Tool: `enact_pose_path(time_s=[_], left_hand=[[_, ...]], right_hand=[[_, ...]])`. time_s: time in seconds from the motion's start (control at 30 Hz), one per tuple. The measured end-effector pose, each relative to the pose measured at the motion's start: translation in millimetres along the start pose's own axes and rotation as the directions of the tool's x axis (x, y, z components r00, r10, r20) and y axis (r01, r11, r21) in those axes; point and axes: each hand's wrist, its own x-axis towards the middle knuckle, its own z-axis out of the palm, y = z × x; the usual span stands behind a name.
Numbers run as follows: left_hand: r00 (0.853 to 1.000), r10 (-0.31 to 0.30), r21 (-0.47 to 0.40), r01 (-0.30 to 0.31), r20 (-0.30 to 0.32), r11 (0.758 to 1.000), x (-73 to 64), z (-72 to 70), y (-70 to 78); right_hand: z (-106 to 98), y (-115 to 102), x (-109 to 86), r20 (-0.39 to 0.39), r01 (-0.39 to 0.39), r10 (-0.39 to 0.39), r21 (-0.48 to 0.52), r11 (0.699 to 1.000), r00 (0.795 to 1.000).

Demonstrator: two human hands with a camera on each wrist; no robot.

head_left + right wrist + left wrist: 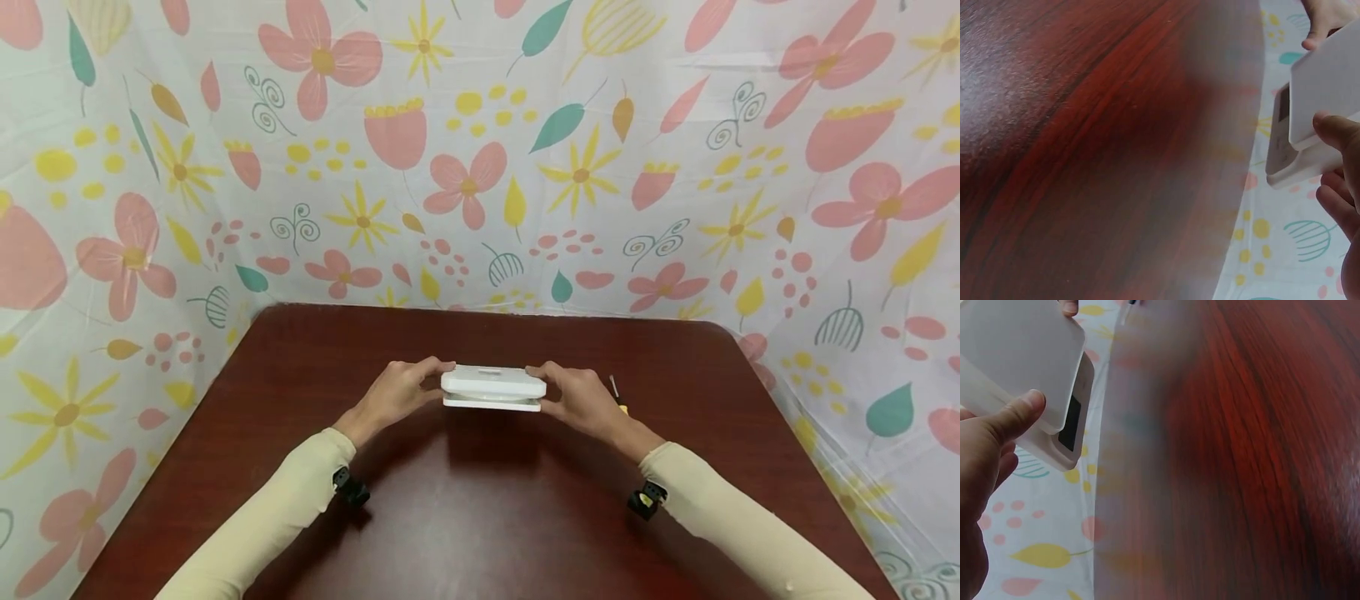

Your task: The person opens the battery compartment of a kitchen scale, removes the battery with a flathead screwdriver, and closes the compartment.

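A white kitchen scale point(493, 383) is held up above the table, tilted, by both hands. Its flat weighing plate point(1029, 356) faces the wrist cameras, and a dark display point(1070, 424) shows on the body beyond the plate's edge. My left hand point(405, 389) grips one end, thumb on the plate and fingers round the body's underside. At the opposite end my right hand point(581, 400) grips the same way; its thumb presses the plate in the right wrist view. The scale's underside is mostly hidden from the wrist views.
A screwdriver point(617, 392) with a yellow handle lies on the dark red-brown table point(495, 517), just beyond the right hand and partly hidden by it. Flower-printed cloth point(465, 125) hangs behind and at both sides of the table.
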Motion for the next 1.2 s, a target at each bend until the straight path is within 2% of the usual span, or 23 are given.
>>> enact_pose_path(time_s=[0.07, 0.2, 0.43, 0.7, 0.83, 0.9, 1.0, 1.07, 1.2], left_hand=[[0.998, 0.062, 0.072, -0.061, -0.006, 0.995, -0.6, 1.1, -2.9], [0.989, 0.151, 0.189, -0.149, 0.002, 0.971, -2.1, 2.0, -7.0], [0.965, 0.261, 0.295, -0.258, 0.027, 0.92, -4.6, 7.1, -11.0], [0.96, 0.273, 0.347, -0.275, 0.056, 0.896, -8.1, 15.8, -13.7], [0.954, 0.295, 0.392, -0.295, 0.063, 0.872, -11.2, 24.0, -16.5], [0.948, 0.309, 0.424, -0.309, 0.071, 0.851, -12.4, 27.9, -17.6], [0.94, 0.33, 0.462, -0.33, 0.085, 0.823, -14.0, 32.7, -18.5], [0.938, 0.332, 0.475, -0.336, 0.095, 0.813, -14.9, 34.4, -17.8], [0.94, 0.318, 0.468, -0.339, 0.125, 0.816, -17.5, 36.1, -15.6]], right_hand=[[2, 1, -0.3, -0.003, 0.039, -0.039, -0.039, 0.998, 0.999], [7, 3, -0.5, -0.026, 0.121, -0.125, -0.133, 0.984, 0.992], [19, 6, -2.4, -0.064, 0.244, -0.262, -0.208, 0.947, 0.963], [29, 13, -3.7, -0.037, 0.344, -0.366, -0.264, 0.901, 0.93], [34, 17, -4.7, -0.021, 0.39, -0.413, -0.292, 0.873, 0.91], [36, 18, -5.5, -0.015, 0.403, -0.428, -0.311, 0.861, 0.904], [39, 19, -6.9, -0.012, 0.408, -0.436, -0.332, 0.851, 0.9], [40, 20, -8.1, -0.012, 0.408, -0.437, -0.335, 0.849, 0.9], [44, 20, -11.0, -0.011, 0.412, -0.44, -0.334, 0.848, 0.898]])
